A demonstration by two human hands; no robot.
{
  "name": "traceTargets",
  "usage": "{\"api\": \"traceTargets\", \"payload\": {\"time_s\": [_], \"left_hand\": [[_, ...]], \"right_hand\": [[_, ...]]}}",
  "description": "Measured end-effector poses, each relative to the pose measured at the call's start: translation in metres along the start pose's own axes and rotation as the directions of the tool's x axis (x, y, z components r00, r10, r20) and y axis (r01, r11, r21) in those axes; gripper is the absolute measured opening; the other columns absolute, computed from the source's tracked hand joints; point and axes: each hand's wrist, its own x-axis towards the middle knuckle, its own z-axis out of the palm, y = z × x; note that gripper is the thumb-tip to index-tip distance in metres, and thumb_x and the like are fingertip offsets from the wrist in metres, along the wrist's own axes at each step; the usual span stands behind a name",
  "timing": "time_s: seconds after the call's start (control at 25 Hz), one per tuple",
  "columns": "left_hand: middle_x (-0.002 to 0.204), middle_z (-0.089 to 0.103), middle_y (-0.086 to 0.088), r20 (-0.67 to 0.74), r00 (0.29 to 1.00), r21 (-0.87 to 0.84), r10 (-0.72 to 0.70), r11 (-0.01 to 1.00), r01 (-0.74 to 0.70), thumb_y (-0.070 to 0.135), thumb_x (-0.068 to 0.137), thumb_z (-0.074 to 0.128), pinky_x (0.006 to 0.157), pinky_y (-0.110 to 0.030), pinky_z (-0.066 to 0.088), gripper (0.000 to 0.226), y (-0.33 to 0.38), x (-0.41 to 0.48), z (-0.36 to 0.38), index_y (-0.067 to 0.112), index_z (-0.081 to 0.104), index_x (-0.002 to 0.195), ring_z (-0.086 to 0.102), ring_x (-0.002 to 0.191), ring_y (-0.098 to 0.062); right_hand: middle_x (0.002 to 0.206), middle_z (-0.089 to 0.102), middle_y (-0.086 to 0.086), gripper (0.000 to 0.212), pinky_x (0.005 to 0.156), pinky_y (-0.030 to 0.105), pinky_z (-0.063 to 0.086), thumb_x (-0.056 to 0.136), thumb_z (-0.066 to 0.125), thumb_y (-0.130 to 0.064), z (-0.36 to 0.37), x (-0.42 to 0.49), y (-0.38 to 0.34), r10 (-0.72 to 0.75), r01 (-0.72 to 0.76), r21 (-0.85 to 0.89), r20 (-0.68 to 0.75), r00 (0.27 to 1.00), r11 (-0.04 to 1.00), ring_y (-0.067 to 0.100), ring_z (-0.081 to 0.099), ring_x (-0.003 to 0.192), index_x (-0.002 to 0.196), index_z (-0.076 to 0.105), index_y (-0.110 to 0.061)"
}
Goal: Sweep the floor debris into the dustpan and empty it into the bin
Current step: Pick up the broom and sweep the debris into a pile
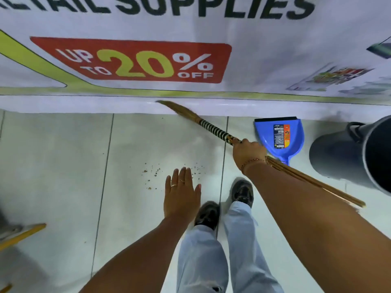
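My right hand (249, 152) is shut on a stick broom (213, 129) at its black-and-white wrapped neck. The bristle tip points up and left against the base of the wall, and the stick ends trail back along my forearm. Small brown debris (152, 173) lies scattered on the white tiles, just beyond the fingertips of my left hand (182, 194). That hand is flat, fingers apart, holding nothing. A blue dustpan (279, 137) lies on the floor by the wall, right of my right hand. A dark grey bin (347, 157) stands at the right edge.
A white sale banner (131, 60) covers the wall ahead, above a white ledge. My two feet in dark shoes (224, 204) stand on the tiles below the debris. A yellow wooden piece (23, 233) pokes in at the lower left.
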Motion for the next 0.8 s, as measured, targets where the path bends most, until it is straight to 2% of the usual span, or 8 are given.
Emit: {"api": "traceTargets", "payload": {"time_s": [0.08,0.24,0.52,0.68,0.8], "left_hand": [[0.16,0.011,-0.005,0.022,1.0,-0.014,-0.009,1.0,0.009,0.038,0.098,0.023,0.122,-0.038,0.0,0.059,-0.018,-0.007,0.011,0.011,0.005,0.148,0.001,0.148,-0.021],[0.158,0.017,-0.01,-0.01,1.0,-0.009,-0.014,1.0,0.014,0.038,0.098,0.027,0.122,-0.04,0.004,0.06,-0.04,-0.012,0.029,0.008,0.01,0.147,0.007,0.147,-0.024],[0.154,0.027,-0.014,-0.158,0.987,-0.052,0.025,0.998,-0.034,0.035,0.097,0.032,0.121,-0.044,0.011,0.058,-0.039,-0.03,0.027,0.005,0.019,0.144,0.016,0.145,-0.029],[0.145,0.042,-0.019,-0.253,0.966,-0.063,0.053,0.995,-0.071,0.036,0.095,0.033,0.116,-0.048,0.023,0.055,-0.037,-0.074,0.046,0.001,0.033,0.139,0.032,0.139,-0.033],[0.14,0.048,-0.022,-0.271,0.959,-0.106,0.082,0.988,-0.114,0.035,0.094,0.034,0.113,-0.051,0.03,0.055,-0.039,-0.122,0.064,-0.001,0.037,0.136,0.038,0.135,-0.036]], "right_hand": [[0.122,0.059,0.008,0.04,0.082,0.039,0.049,0.096,0.036,-0.011,0.013,-0.004,-0.025,0.021,-0.022,0.012,0.016,1.0,1.0,0.032,0.058,0.112,0.136,0.045,-0.012],[0.12,0.059,0.008,0.038,0.082,0.039,0.049,0.095,0.041,-0.011,0.038,-0.018,-0.061,0.005,-0.006,0.011,0.048,0.999,1.0,0.031,0.057,0.112,0.132,0.048,-0.01],[0.123,0.057,0.008,0.041,0.088,0.041,0.047,0.095,0.041,-0.01,0.066,-0.079,-0.061,-0.055,0.06,-0.11,0.049,0.997,0.992,0.031,0.053,0.114,0.136,0.046,-0.011],[0.125,0.057,0.009,0.039,0.088,0.043,0.047,0.096,0.037,-0.011,0.09,-0.145,-0.056,-0.12,0.124,-0.088,0.047,0.992,0.988,0.033,0.053,0.115,0.134,0.047,-0.011],[0.124,0.055,0.012,0.048,0.084,0.043,0.048,0.095,0.039,-0.009,0.104,-0.197,-0.035,-0.143,0.143,-0.038,-0.006,0.99,0.989,0.035,0.054,0.113,0.143,0.035,-0.015]]}}
